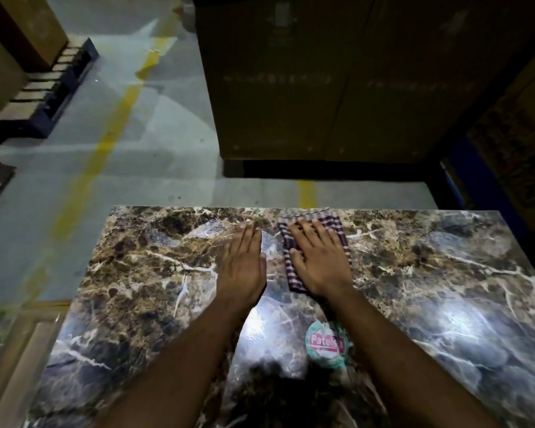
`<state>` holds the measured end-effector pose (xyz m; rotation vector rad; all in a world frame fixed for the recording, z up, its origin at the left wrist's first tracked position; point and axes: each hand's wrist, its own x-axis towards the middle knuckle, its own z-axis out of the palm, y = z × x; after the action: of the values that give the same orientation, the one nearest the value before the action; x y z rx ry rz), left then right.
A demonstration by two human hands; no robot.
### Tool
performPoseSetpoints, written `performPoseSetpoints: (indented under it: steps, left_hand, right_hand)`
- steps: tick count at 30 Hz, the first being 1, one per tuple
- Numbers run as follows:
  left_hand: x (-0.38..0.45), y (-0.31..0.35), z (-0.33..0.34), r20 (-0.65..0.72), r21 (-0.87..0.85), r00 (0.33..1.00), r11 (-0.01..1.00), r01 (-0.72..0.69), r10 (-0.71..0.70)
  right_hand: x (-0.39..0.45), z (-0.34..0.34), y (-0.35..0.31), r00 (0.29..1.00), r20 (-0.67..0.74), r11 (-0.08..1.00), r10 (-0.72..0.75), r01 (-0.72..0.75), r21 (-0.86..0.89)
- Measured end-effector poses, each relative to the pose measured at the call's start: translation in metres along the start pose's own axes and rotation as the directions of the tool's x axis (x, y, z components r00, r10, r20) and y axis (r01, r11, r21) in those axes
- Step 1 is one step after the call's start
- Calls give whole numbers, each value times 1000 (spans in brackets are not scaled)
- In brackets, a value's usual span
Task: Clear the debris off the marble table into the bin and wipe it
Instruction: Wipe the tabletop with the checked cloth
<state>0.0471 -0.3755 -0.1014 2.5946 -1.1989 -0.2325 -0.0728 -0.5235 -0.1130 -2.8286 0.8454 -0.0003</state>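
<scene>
The marble table [136, 288] fills the lower half of the view, brown and grey with white veins. A folded checked cloth [318, 218] lies near the table's far edge. My right hand [317, 257] presses flat on that cloth with its fingers spread and straight. My left hand [243, 261] lies flat on the bare marble just left of the cloth, fingers straight and together. A round sticker [326, 342] with red lettering sits on the marble between my forearms, near the right one.
Large cardboard boxes [337, 78] stand on the floor beyond the table's far edge. A dark pallet [47, 97] with boxes is at the far left. The grey floor [136, 143] carries yellow lines. No bin is in view.
</scene>
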Motion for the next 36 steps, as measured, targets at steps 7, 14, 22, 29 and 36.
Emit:
performPoseSetpoints:
  steps: [7,14,22,29,36]
  left_hand:
    - [10,20,8,47,52,998,997,-52,50]
    - [1,34,10,32,18,998,998,-58,58]
    - [-24,34,22,21,15,996,996,-86,86]
    - [-63,32,26,37,49,985,984,-172,171]
    - [-103,35,27,39,-12,989,989,-144,144]
  right_hand:
    - [26,-5,-12,1000,19,1000,7,-7,13]
    - [-6,-17,45,998,23,998,64,-64,-8]
    - [-42,-3,14,998,27,998,-52,52,-23]
    - [-46,-8,16,990,12,991,137,-137,2]
    - [-129,-2,12,997,51,998,62,-62,1]
